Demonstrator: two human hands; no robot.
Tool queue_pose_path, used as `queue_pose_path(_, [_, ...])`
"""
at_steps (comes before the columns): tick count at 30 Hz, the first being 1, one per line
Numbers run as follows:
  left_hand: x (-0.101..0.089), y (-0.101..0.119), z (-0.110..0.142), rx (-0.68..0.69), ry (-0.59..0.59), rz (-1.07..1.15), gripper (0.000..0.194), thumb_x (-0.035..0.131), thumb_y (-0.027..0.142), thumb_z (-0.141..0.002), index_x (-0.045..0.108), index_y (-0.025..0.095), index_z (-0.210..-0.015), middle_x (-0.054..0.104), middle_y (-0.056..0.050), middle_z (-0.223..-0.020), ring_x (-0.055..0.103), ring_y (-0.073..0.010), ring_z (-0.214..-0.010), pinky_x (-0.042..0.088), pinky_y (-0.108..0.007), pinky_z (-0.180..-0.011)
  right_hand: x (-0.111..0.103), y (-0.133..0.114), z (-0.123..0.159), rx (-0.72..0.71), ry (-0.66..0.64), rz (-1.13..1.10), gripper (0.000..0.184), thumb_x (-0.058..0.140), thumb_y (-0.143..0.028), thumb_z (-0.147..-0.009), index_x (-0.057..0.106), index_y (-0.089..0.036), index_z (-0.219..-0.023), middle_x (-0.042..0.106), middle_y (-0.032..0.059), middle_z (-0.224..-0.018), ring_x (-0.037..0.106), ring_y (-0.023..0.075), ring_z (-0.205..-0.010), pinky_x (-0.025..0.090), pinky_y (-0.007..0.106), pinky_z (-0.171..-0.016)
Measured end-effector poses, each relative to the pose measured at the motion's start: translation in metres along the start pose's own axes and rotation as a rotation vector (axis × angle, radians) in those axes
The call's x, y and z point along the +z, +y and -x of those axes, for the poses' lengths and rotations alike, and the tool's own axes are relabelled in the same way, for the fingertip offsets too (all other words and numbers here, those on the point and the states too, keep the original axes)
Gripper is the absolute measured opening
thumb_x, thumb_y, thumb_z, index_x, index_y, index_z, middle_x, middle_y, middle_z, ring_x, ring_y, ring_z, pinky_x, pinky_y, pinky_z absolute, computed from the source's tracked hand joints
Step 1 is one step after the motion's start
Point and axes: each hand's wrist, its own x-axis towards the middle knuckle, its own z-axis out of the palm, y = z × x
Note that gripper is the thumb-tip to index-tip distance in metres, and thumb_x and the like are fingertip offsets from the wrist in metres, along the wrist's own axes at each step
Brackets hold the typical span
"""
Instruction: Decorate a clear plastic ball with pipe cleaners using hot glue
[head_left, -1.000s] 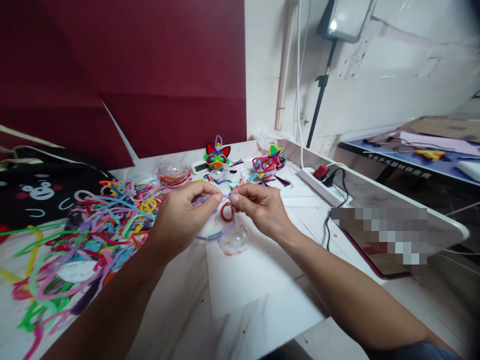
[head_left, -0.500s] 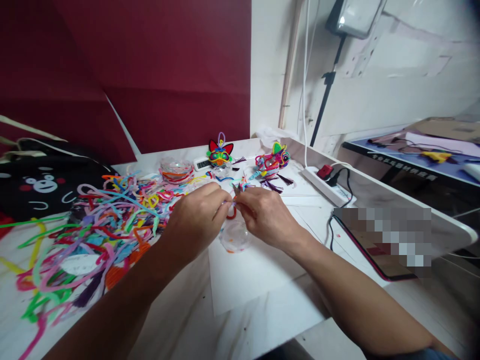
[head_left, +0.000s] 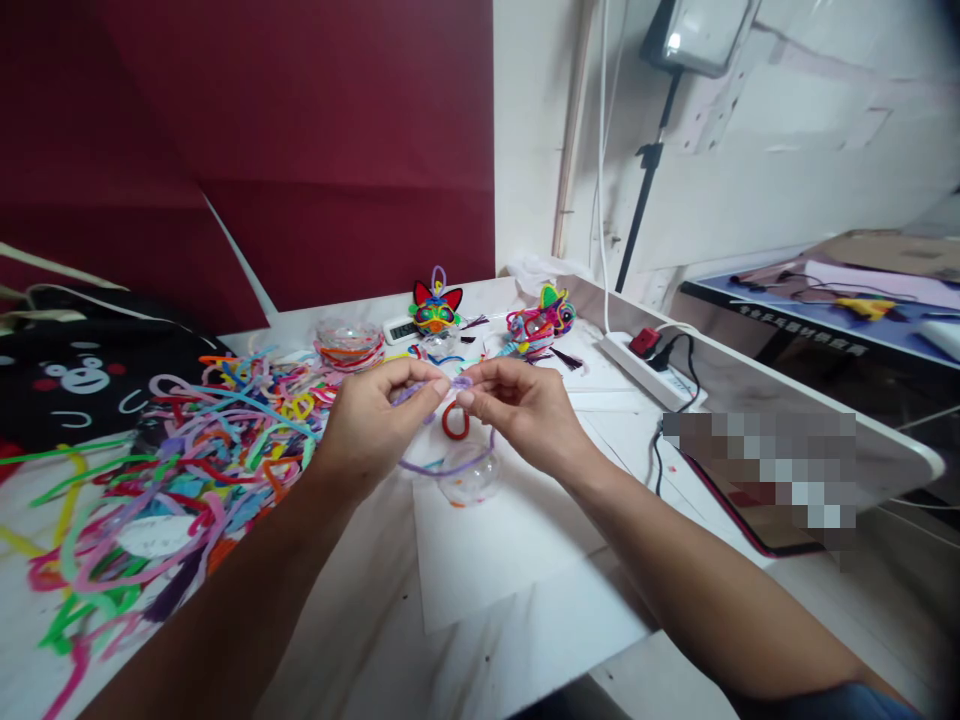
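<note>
A purple pipe cleaner (head_left: 457, 466) is pinched between both hands and hangs in a loop below them. My left hand (head_left: 382, 420) closes thumb and forefinger on it from the left. From the other side my right hand (head_left: 525, 415) grips it close to the left fingertips. Just under the fingers is a small red pipe-cleaner loop (head_left: 455, 422); whether it touches a hand I cannot tell. A clear plastic ball-like piece (head_left: 469, 475) with coloured bits at its base rests on white paper (head_left: 510, 570) beneath the hands.
A tangled pile of pipe cleaners (head_left: 217, 450) covers the left side. Behind are clear bowls (head_left: 349, 345), a red-eared figure (head_left: 436, 310) and another colourful figure (head_left: 541, 322). A power strip (head_left: 649, 370) and a tablet-like device (head_left: 750, 510) lie right. The table has a raised edge (head_left: 810, 420).
The hands have turned and their fingers opened out slightly, showing the purple pipe cleaner's hanging loop. The metal tip seen by the right hand is no longer visible. The view has shifted slightly.
</note>
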Motion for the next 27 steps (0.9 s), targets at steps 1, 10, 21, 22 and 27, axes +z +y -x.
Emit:
queue_pose_path(1, [0.001,0.0,0.0,-0.003,-0.01,0.027,0.02,0.062,0.036,-0.078,0.07,0.018,-0.082,0.072,-0.001,-0.081,0.063,-0.0155,-0.072,0.049,-0.024,-0.062,0.001,0.0,0.0,0.008,0.014,-0.038,0.027,0.076,-0.04,-0.074,0.067,-0.016,-0.084,0.065,-0.0002,-0.069,0.058,0.0104,-0.059,0.047,0.022,-0.054])
queue_pose_path(10, [-0.001,0.001,0.001,0.045,-0.016,-0.089,0.017,0.061,0.034,-0.08,0.07,0.019,-0.082,0.072,0.0,-0.081,0.064,-0.0155,-0.074,0.049,-0.024,-0.066,0.0,0.0,0.001,-0.016,0.025,0.014,0.02,0.068,-0.036,-0.082,0.069,-0.016,-0.081,0.066,-0.0002,-0.067,0.055,0.0091,-0.055,0.041,0.02,-0.05])
queue_pose_path(21, [-0.007,0.007,0.005,0.306,-0.009,-0.402,0.015,0.053,0.025,-0.082,0.066,0.02,-0.075,0.07,0.0,-0.08,0.062,-0.0152,-0.075,0.047,-0.024,-0.07,-0.006,-0.007,0.005,-0.308,-0.022,0.632,0.013,0.058,-0.018,-0.088,0.067,-0.016,-0.08,0.067,0.0016,-0.073,0.059,0.0125,-0.066,0.042,0.024,-0.065])
queue_pose_path(22, [-0.006,0.008,0.006,0.339,-0.009,-0.432,0.016,0.053,0.023,-0.083,0.066,0.019,-0.075,0.069,0.0,-0.079,0.062,-0.0151,-0.074,0.046,-0.024,-0.07,-0.006,-0.008,0.005,-0.329,-0.041,0.693,0.013,0.056,-0.016,-0.088,0.067,-0.015,-0.08,0.067,0.0026,-0.074,0.059,0.0132,-0.068,0.042,0.024,-0.066])
queue_pose_path(27, [0.002,0.001,0.008,0.504,-0.054,-0.595,0.024,0.044,0.017,-0.089,0.065,0.017,-0.079,0.066,-0.005,-0.08,0.061,-0.0175,-0.078,0.045,-0.028,-0.073,-0.003,-0.015,0.01,-0.345,-0.171,1.101,0.02,0.047,-0.009,-0.087,0.067,-0.013,-0.083,0.066,0.0099,-0.082,0.06,0.0204,-0.079,0.042,0.03,-0.07])
